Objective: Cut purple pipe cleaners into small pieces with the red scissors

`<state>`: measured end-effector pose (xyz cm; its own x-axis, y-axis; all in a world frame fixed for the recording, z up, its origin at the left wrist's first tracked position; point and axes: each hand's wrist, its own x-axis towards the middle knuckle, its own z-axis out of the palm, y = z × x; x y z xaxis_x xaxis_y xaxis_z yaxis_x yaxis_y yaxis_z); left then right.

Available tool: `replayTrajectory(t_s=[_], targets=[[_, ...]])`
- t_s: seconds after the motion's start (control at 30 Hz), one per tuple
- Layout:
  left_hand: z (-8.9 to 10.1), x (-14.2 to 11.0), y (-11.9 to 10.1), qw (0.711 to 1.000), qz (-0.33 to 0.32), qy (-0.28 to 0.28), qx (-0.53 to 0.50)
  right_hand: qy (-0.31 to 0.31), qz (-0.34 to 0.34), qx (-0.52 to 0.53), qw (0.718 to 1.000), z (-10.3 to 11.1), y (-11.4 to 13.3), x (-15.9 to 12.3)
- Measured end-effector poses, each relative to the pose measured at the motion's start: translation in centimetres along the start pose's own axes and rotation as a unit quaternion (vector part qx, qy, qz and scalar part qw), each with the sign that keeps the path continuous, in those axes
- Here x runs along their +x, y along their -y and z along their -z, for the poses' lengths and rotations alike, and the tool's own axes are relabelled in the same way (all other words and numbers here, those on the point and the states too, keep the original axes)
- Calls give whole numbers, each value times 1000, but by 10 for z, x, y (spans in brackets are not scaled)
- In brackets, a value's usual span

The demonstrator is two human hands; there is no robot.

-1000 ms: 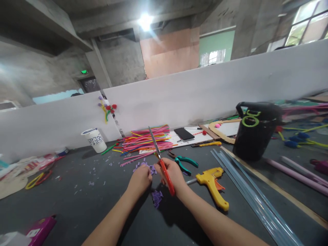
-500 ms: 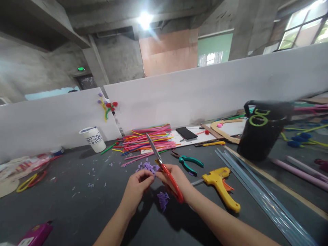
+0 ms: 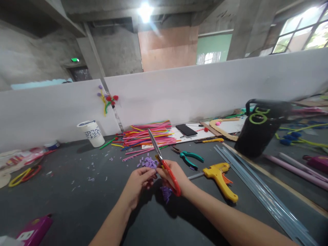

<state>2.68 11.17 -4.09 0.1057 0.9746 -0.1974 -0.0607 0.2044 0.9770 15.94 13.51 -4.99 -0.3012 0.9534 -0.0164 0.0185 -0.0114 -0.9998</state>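
Note:
My right hand [image 3: 179, 172] holds red-handled scissors [image 3: 171, 176], their blades pointing up and away from me. My left hand [image 3: 138, 182] has its fingers pinched together close to my right fingertips. Whatever lies between those fingertips is too small to make out. Just beyond the hands sits a pile of short purple pieces [image 3: 148, 162]. A second purple cluster [image 3: 166, 194] lies below my right hand, partly covered by it. Behind the pile is a bundle of coloured pipe cleaners [image 3: 147, 136], mostly pink and red.
Teal-handled pliers [image 3: 191, 158] and a yellow glue gun [image 3: 220, 177] lie to the right, beside clear glue sticks [image 3: 261, 191]. A black bottle [image 3: 258, 133] stands farther right. At the left are a white cup [image 3: 91, 134] and other scissors [image 3: 25, 176]. A phone [image 3: 186, 130] lies behind.
My left fingers have shifted slightly and now point more toward my right fingertips. My right hand and the scissors have moved up a little. The view has also shifted slightly.

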Motion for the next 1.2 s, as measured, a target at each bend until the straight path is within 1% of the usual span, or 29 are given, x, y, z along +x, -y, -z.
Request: replayTrajectory(t_s=[0.17,0.3,0.43,0.63,0.7,0.83,0.87,0.97,1.1,1.2], targets=[[1,-3,-2,996,35,49,-59,-7,20,-15,1000,-4,10,-8],[0,-8,-5,993,42,76,-82,-15,26,-26,999,-2,21,-22],[-3,-14,-9,992,20,97,-73,-27,8,-18,999,-2,27,-33],[-1,-19,-20,991,-13,133,-6,-55,1,25,998,-10,34,-43],[3,-21,-24,991,-17,132,-2,-54,10,36,998,-14,36,-44],[11,-24,-21,996,-20,84,-10,-33,19,39,999,-21,39,-47],[11,-26,-19,997,-18,80,-11,-29,16,32,999,-23,39,-49],[8,-31,-14,993,-11,111,-30,-30,2,-6,1000,-25,39,-53],[2,-38,-14,988,5,142,-63,-65,23,-35,997,-22,40,-59],[0,-41,-14,985,17,155,-75,-66,26,-36,997,-20,40,-63]])
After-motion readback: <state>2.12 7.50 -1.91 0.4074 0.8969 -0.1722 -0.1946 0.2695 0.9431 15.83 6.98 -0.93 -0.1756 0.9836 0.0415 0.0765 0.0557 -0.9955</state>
